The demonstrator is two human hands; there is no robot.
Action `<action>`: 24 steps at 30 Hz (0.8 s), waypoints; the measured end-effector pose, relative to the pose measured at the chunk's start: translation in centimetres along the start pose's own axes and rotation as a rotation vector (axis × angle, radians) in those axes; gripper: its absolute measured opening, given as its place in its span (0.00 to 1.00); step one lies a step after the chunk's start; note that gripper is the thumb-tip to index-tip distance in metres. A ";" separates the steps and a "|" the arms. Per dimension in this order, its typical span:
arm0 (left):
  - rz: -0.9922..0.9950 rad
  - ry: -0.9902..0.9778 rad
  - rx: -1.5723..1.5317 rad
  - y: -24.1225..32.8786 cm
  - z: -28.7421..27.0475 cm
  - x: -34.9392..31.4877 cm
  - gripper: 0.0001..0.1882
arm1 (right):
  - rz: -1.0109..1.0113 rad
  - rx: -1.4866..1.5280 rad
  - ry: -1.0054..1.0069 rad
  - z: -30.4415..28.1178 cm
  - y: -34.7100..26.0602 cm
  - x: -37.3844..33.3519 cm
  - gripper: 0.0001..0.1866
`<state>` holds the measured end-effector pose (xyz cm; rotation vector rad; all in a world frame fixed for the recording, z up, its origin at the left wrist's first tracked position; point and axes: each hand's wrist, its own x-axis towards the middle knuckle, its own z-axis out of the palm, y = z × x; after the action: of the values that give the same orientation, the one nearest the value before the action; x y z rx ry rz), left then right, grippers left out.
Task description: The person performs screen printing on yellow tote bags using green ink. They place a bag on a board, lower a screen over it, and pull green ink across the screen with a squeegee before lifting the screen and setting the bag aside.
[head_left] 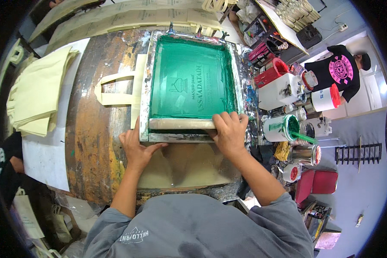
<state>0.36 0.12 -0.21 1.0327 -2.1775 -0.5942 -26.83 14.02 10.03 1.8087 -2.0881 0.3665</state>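
Observation:
A screen printing frame (144, 99) lies on the worktable, its mesh coated with green ink (180, 56) around a printed emblem and lettering. My right hand (230, 133) is closed around the right end of a squeegee (180, 124) with a pale handle, which lies across the near end of the mesh. At the near left corner of the frame, my left hand (136, 150) presses with its thumb and index finger spread along the two edges. From beneath the frame's left side juts a cream tote bag (137, 86), its handle loop flat on the table; the rest is hidden.
Folded cream bags (38, 90) are stacked at left on a white sheet (47, 159). Along the right stand ink tubs, including an open green one (279, 129) with a stirrer. Clamps (171, 28) line the frame's far edge. Another person (337, 71) stands at right.

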 end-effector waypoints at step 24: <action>0.441 0.158 0.027 4.1 -0.6 22.7 0.46 | 0.111 -0.137 -0.145 11.3 12.5 21.0 0.33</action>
<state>-12.23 -15.73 10.94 0.5590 -2.1793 -0.2697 -42.81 -7.66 9.18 1.6904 -2.2585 0.1194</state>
